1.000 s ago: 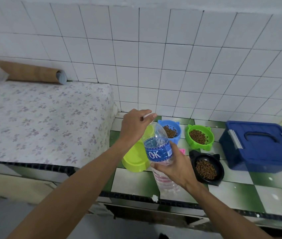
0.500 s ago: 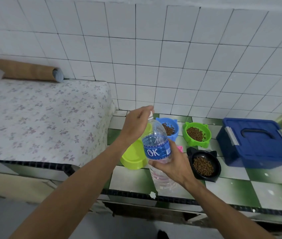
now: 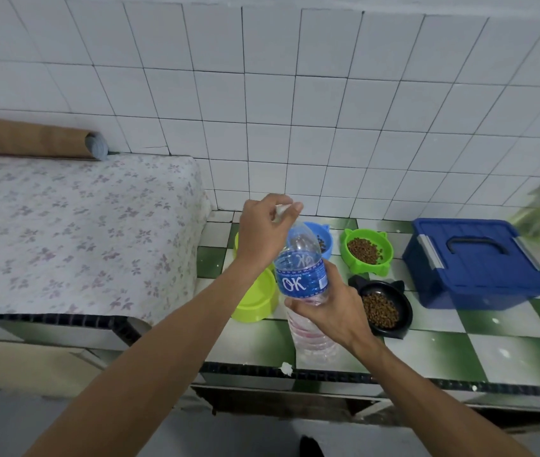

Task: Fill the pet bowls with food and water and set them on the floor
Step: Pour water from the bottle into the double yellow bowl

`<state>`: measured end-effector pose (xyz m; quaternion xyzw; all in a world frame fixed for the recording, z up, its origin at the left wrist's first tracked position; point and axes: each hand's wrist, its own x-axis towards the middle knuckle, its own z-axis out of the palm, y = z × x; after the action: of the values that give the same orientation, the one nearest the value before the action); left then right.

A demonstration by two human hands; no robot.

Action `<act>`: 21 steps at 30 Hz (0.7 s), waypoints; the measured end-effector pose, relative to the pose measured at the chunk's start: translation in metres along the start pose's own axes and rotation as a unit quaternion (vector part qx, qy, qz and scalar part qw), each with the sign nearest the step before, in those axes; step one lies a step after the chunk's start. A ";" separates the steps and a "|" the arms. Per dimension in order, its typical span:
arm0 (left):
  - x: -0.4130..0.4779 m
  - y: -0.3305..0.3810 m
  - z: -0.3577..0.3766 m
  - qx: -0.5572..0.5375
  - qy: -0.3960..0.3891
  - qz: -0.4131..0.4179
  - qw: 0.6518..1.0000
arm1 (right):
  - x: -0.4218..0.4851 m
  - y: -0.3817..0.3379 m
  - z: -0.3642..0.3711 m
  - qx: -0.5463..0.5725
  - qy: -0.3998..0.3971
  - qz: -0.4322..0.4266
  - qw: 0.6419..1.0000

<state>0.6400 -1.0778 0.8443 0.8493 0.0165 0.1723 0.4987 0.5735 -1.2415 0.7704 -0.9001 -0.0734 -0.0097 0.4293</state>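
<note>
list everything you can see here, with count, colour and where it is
water bottle: 1, clear with blue label, upright at the counter's front
cap: 1, white, on the bottle's top
yellow-green bowl: 1, no food showing, left of the bottle
blue bowl: 1, kibble inside, behind the bottle
green bowl: 1, kibble inside, near the wall
black bowl: 1, kibble inside, right of the bottle
storage box: 1, blue, lid on, counter's right
counter: 1, green and white checks
floral cloth: 1, pale, left surface
roll: 1, brown, against the wall
left grip: pinches the cap
right grip: holds the bottle's body
</note>
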 end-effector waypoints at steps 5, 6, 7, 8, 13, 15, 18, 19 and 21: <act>-0.006 0.011 0.004 -0.041 -0.002 0.007 0.999 | -0.002 0.002 -0.005 0.019 0.024 0.025 0.999; -0.007 0.013 0.005 -0.044 -0.010 0.003 0.999 | -0.003 0.001 -0.006 0.015 0.027 0.024 0.999; -0.008 0.015 0.006 -0.043 -0.008 -0.005 0.999 | -0.004 0.001 -0.006 0.010 0.028 0.021 0.999; -0.009 0.015 0.007 -0.041 0.001 -0.015 0.999 | -0.005 0.000 -0.006 0.007 0.029 0.018 0.999; -0.004 0.015 0.002 -0.131 -0.086 -0.033 0.987 | -0.008 0.001 -0.010 0.032 0.009 0.026 0.999; -0.001 0.015 -0.005 -0.196 -0.170 -0.061 0.964 | -0.011 0.003 -0.011 0.044 -0.004 0.034 0.998; -0.007 0.014 -0.004 -0.118 -0.140 -0.046 0.982 | -0.018 -0.002 -0.006 0.034 0.005 0.035 0.999; -0.011 0.013 0.000 -0.077 -0.097 -0.040 0.992 | -0.019 -0.004 -0.003 0.025 0.012 0.033 0.999; -0.018 0.016 0.005 -0.042 -0.019 -0.041 0.998 | -0.020 -0.005 0.001 0.016 0.023 0.029 0.999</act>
<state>0.6220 -1.0936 0.8503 0.8292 0.0351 0.1363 0.5410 0.5526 -1.2404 0.7719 -0.8943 -0.0370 -0.0169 0.4456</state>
